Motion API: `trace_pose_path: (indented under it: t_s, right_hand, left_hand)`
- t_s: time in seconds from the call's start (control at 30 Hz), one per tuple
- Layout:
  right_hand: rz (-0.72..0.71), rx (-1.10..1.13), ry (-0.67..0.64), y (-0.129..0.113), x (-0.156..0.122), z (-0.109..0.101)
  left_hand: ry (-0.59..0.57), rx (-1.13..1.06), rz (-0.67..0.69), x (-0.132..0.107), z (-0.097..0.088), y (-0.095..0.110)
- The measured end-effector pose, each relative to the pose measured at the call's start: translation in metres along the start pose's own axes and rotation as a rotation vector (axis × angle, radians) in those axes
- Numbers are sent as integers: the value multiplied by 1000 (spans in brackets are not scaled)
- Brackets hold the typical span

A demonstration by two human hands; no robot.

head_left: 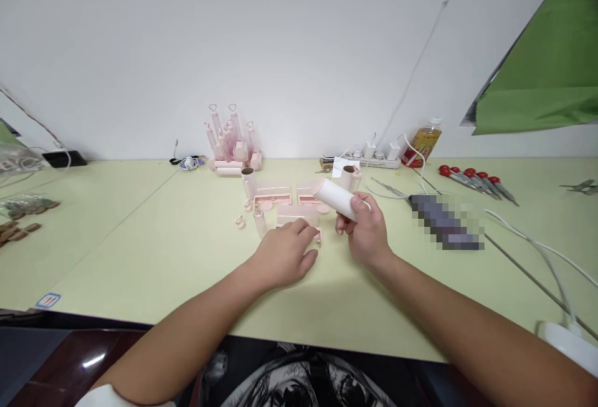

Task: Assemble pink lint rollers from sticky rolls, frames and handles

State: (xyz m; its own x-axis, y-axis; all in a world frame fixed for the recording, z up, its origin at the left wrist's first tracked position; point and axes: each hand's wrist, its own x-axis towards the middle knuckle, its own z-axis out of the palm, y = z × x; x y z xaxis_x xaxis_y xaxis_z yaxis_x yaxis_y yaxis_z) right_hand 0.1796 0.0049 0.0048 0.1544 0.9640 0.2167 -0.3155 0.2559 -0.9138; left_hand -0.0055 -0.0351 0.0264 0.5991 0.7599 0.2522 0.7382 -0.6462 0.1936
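My right hand [369, 226] is closed around a white paper roll [337, 199] with a pink edge at its far end, tilted above the table. My left hand [287, 251] is open, fingers stretched over a pink case part [317, 236] and thumb apart; whether its fingertips touch it is hidden. Just beyond it lies a pale pink translucent cover [297, 214]. Pink trays [271, 200] and small pink rings [240, 222] lie around. Two more rolls, a left one [248, 182] and a right one [347, 177], stand upright with brown insides.
Several pink rollers with heart-shaped loops [230, 145] stand by the wall. To the right are a power strip [376, 161], a bottle [423, 143], red-capped markers [476, 181], a blurred dark item [443, 223] and white cables [532, 239]. Brown pieces [18, 230] lie far left.
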Motion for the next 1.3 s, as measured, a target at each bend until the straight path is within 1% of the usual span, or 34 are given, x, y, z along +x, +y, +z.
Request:
trace_pose_path:
  t_s: [0.07, 0.2, 0.5, 0.57, 0.67, 0.73, 0.8, 0.97, 1.03, 1.1, 1.2, 1.3]
  right_hand:
    - [33, 66, -3, -2, 2, 1]
    - [86, 146, -53, -1, 1, 3]
    - [114, 135, -74, 2, 0, 4]
    - [117, 125, -73, 2, 0, 3]
    - [122, 129, -87, 3, -1, 3]
    - [124, 142, -103, 3, -1, 2]
    - [123, 155, -118, 2, -1, 2]
    - [144, 182, -121, 1, 0, 3]
    - [169, 194, -154, 0, -1, 3]
    - [205, 198, -229, -1, -2, 4]
    - [250, 187, -350, 0, -5, 4]
    - [262, 125, -455, 2, -9, 2]
  left_hand:
    - [-77, 107, -59, 3, 6, 2]
    - [-122, 155, -137, 3, 12, -1]
    - [-211, 201, -264, 3, 6, 3]
    - [-239, 189, -278, 3, 7, 2]
    - [-250, 104, -245, 1, 10, -2]
    - [-222, -14, -249, 1, 10, -6]
    - [-161, -200, -306, 1, 9, -11]
    - [-46, -918, -553, 5, -1, -22]
    - [2, -1155, -576, 7, -3, -25]
    - [36, -1356, -544, 10, -4, -29]
    - [56, -1569, -533, 12, -4, -31]
    - [110, -1641, -615, 14, -5, -29]
